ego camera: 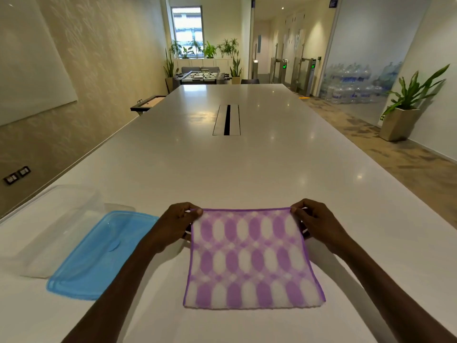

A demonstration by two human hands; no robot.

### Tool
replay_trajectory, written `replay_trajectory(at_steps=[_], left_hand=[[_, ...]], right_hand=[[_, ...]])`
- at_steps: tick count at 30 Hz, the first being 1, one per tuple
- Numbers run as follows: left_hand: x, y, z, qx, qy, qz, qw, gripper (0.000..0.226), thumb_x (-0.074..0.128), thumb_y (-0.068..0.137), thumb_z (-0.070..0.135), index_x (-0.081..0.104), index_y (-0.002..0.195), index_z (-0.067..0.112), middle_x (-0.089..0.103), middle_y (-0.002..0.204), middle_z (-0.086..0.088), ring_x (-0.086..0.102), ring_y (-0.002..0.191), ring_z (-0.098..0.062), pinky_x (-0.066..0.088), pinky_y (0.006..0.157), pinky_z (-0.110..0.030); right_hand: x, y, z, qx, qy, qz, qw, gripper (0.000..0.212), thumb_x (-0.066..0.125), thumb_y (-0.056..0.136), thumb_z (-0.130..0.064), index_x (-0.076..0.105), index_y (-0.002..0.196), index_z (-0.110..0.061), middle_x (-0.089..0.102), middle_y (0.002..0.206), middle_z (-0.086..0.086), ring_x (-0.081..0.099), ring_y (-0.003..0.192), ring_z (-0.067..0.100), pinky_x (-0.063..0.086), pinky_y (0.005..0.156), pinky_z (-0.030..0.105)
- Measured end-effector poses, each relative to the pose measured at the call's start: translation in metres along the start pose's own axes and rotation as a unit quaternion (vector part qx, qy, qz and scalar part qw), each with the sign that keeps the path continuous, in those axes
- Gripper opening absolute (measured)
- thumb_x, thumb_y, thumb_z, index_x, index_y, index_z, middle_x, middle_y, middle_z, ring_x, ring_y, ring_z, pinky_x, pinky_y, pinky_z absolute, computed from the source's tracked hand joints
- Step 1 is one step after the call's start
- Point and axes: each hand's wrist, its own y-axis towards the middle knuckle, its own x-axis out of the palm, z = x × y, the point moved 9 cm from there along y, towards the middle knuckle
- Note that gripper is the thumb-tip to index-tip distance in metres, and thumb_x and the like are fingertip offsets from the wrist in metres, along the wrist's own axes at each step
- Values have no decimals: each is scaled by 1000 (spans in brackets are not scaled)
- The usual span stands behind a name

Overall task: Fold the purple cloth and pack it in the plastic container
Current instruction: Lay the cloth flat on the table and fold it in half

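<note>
The purple and white patterned cloth [252, 258] is spread out in front of me, its near edge lying on the white table [247, 169]. My left hand [173, 224] pinches the cloth's far left corner. My right hand [319, 224] pinches the far right corner. The far edge is stretched straight between both hands and looks lifted slightly off the table. To the left stands the clear plastic container [52, 229], without its lid. Its blue lid [99, 256] lies flat beside it, between the container and my left forearm.
The long white table runs far ahead, with a cable slot [227, 120] in its middle. The table's left edge passes close behind the container. A potted plant [405, 112] stands on the floor at the right.
</note>
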Motion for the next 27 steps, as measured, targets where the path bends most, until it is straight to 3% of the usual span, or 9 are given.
replay_trajectory(at_steps=[4, 9, 12, 16, 21, 27], left_hand=[[-6, 12, -33, -29, 13, 40, 999, 16, 62, 93, 25, 68, 88, 11, 71, 76, -11, 69, 65, -20, 56, 58, -33], [-10, 16, -48, -19, 2, 88, 996, 12, 68, 88, 25, 71, 82, 15, 70, 75, -18, 65, 68, -29, 50, 63, -39], [-12, 18, -41, 15, 86, 134, 987, 12, 69, 85, 33, 72, 76, 25, 73, 65, -2, 66, 57, -14, 47, 50, -23], [-11, 16, -22, 59, 250, 186, 948, 13, 69, 84, 36, 71, 74, 28, 69, 67, 11, 64, 67, -2, 42, 58, -20], [-7, 8, -14, 83, 259, 231, 934, 10, 71, 81, 33, 72, 78, 24, 69, 70, 10, 62, 68, -2, 41, 58, -18], [-9, 2, -15, 86, 255, 249, 931, 8, 76, 77, 31, 70, 76, 26, 69, 70, 11, 63, 68, -3, 41, 57, -18]], right_hand=[[10, 10, 17, 1, -89, 21, 996, 17, 59, 95, -13, 70, 83, -9, 71, 79, 8, 64, 70, 22, 50, 64, 34], [10, 11, 33, 37, -36, 58, 997, 15, 64, 92, -14, 72, 79, -10, 74, 77, 10, 68, 67, 21, 49, 57, 25], [8, 14, 39, 58, -19, 61, 996, 14, 66, 90, -14, 72, 78, -9, 73, 75, 13, 63, 58, 14, 45, 49, 17], [5, 17, 38, 47, -55, 76, 994, 11, 69, 86, -14, 74, 77, -13, 74, 74, 4, 66, 65, 14, 47, 58, 23], [2, 15, 29, 8, -126, 128, 984, 8, 70, 82, -14, 75, 75, -15, 71, 72, -7, 65, 72, 9, 44, 64, 23], [2, 12, 24, -9, -201, 146, 969, 7, 70, 81, -14, 75, 76, -11, 71, 76, -1, 61, 75, 15, 43, 70, 26]])
